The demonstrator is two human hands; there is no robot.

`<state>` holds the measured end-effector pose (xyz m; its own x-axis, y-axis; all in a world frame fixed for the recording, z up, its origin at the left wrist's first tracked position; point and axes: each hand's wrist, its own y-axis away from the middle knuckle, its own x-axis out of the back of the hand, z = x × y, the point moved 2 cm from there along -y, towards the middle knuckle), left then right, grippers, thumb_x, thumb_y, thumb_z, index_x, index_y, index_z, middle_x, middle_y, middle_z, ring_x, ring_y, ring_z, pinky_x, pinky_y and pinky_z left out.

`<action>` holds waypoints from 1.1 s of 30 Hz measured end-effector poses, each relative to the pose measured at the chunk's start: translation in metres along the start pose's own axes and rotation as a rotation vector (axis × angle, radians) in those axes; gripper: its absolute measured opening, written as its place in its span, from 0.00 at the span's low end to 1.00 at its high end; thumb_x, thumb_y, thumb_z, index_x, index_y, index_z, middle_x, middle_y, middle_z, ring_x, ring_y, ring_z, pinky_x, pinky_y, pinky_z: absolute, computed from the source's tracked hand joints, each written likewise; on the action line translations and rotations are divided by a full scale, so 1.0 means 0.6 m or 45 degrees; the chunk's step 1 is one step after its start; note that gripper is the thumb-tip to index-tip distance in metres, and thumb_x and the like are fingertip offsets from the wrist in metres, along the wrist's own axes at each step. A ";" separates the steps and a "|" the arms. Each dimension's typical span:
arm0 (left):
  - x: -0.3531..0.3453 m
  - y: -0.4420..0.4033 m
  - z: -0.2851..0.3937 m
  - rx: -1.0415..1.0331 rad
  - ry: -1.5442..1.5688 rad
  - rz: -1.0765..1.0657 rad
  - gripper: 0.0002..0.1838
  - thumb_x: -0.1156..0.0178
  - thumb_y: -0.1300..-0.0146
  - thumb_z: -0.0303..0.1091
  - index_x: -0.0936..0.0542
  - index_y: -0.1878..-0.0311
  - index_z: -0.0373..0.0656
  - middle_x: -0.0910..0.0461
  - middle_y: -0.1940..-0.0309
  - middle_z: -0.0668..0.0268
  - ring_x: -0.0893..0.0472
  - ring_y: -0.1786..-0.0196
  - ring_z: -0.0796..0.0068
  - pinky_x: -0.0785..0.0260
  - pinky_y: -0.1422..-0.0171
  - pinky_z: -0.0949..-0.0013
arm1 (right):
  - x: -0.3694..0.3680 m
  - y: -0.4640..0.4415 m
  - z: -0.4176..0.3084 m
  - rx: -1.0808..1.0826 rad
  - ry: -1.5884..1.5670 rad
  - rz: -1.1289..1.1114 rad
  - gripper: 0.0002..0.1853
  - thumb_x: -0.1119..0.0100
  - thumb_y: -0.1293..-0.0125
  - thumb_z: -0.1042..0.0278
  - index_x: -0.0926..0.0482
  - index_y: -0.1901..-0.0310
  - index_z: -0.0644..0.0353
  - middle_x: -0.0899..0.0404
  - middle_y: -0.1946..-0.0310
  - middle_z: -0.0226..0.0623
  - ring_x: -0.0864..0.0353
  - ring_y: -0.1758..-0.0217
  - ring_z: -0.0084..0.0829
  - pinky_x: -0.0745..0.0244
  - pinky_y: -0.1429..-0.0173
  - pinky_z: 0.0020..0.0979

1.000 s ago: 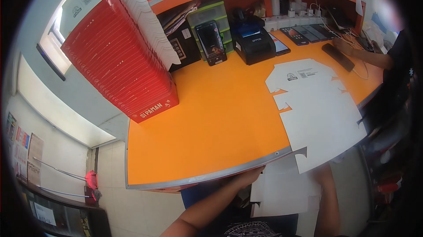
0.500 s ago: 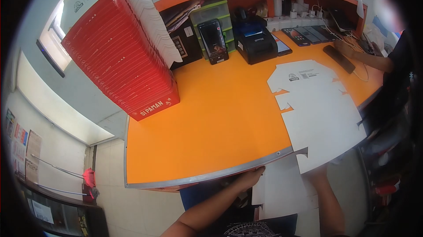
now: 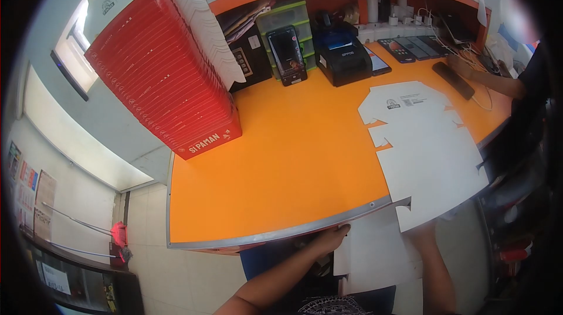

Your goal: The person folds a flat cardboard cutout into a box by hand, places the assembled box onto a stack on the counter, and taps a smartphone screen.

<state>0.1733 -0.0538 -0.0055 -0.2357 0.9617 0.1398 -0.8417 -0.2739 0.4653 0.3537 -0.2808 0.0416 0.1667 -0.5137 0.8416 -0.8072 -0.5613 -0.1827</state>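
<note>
Lying on the right of the orange table (image 3: 281, 168), a flat white carton (image 3: 431, 145) overhung its near edge, hiding the right hand's (image 3: 423, 235) fingertips. The left hand (image 3: 334, 241) met the lower white sheet (image 3: 375, 250); neither grip could be told.

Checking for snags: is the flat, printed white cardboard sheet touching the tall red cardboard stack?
Apart. The head view shows bare orange counter between the printed white cardboard sheet and the tall red cardboard stack.
</note>
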 end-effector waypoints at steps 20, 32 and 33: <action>0.025 0.000 -0.053 0.118 0.074 0.056 0.27 0.46 0.23 0.48 0.26 0.33 0.37 0.21 0.39 0.57 0.25 0.37 0.65 0.35 0.30 0.61 | 0.023 0.038 0.032 -0.003 -0.357 -0.380 0.22 0.34 0.38 0.77 0.23 0.41 0.65 0.20 0.42 0.52 0.22 0.37 0.52 0.28 0.34 0.44; 0.039 -0.011 -0.080 0.007 0.065 0.052 0.27 0.48 0.22 0.51 0.24 0.34 0.38 0.21 0.44 0.59 0.26 0.43 0.67 0.35 0.32 0.61 | -0.025 0.043 0.032 -0.170 -0.460 -0.209 0.21 0.39 0.43 0.80 0.20 0.45 0.67 0.16 0.48 0.50 0.18 0.42 0.48 0.24 0.38 0.42; 0.041 -0.011 -0.080 -0.016 0.065 0.053 0.27 0.48 0.22 0.51 0.24 0.33 0.38 0.21 0.43 0.59 0.26 0.41 0.67 0.35 0.31 0.61 | -0.027 0.045 0.034 -0.257 -0.610 -0.206 0.22 0.39 0.42 0.80 0.21 0.44 0.68 0.17 0.47 0.49 0.18 0.41 0.46 0.25 0.37 0.41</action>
<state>0.1498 -0.0277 -0.0472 -0.2947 0.9488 0.1139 -0.8366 -0.3137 0.4491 0.3408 -0.3012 0.0126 0.4991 -0.6959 0.5164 -0.8348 -0.5459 0.0711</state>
